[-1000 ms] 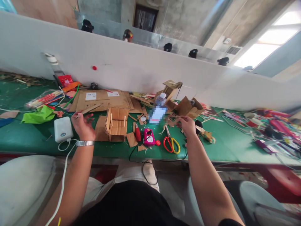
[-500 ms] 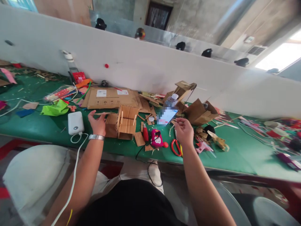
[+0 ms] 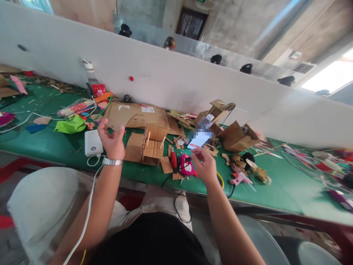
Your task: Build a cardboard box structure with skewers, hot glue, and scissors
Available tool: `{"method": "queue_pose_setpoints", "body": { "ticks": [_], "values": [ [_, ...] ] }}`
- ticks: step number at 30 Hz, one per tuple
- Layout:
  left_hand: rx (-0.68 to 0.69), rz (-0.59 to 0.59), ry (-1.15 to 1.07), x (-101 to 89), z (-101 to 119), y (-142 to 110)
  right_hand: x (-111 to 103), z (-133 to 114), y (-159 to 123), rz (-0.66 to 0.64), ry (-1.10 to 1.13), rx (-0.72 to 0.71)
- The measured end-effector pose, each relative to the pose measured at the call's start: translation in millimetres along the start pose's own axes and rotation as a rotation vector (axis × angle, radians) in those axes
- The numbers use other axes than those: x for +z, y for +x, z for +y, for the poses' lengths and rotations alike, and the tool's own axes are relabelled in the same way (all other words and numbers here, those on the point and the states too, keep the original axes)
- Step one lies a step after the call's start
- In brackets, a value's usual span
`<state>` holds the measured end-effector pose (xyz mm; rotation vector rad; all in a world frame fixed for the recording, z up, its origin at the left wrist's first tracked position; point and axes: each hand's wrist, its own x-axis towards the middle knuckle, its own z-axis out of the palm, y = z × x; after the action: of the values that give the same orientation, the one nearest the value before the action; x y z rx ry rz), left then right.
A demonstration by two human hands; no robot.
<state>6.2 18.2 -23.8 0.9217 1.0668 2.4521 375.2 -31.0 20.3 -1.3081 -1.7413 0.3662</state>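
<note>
A flat piece of cardboard (image 3: 120, 117) is raised above the bench, held between the thumb and fingers of my left hand (image 3: 111, 141). Just right of that hand stands a small cardboard box structure (image 3: 154, 145) with thin wooden sticks across it. My right hand (image 3: 205, 165) hovers in front of a lit phone (image 3: 199, 140), thumb and forefinger apart, with nothing visible between them. Near its fingertips lie a pink object with a white face design (image 3: 186, 165) and a red-handled tool (image 3: 173, 160). My right hand partly covers a yellow handle (image 3: 220, 180).
A white power bank (image 3: 93, 142) with a cable lies left of my left hand. Behind are a flattened carton (image 3: 154, 114), a plastic bottle (image 3: 205, 121) and an open cardboard box (image 3: 238, 136). A pink glue gun (image 3: 240, 178) and scraps lie to the right on the green bench.
My left hand has lifted and turned the cardboard piece so its flat face shows. My right hand has moved left and slightly down, now over the red-handled scissors. The view has shifted slightly.
</note>
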Motion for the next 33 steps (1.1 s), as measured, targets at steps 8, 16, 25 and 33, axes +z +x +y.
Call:
{"method": "queue_pose_setpoints", "body": {
  "ticks": [8, 16, 25, 33],
  "values": [
    [0.089, -0.492, -0.189, 13.6, 41, -4, -7, -23, -1, -0.009, -0.003, -0.078],
    [0.166, -0.657, -0.087, 19.6, 54, -15, -3, -67, 1, -0.141, 0.354, -0.051],
    [0.187, -0.856, 0.117, 20.9, 57, -22, 26, -101, 22, -0.254, 0.635, 0.063],
    [0.100, -0.872, 0.184, 16.5, 39, -23, 27, -70, 50, 0.021, 0.609, 0.181]
  ]
}}
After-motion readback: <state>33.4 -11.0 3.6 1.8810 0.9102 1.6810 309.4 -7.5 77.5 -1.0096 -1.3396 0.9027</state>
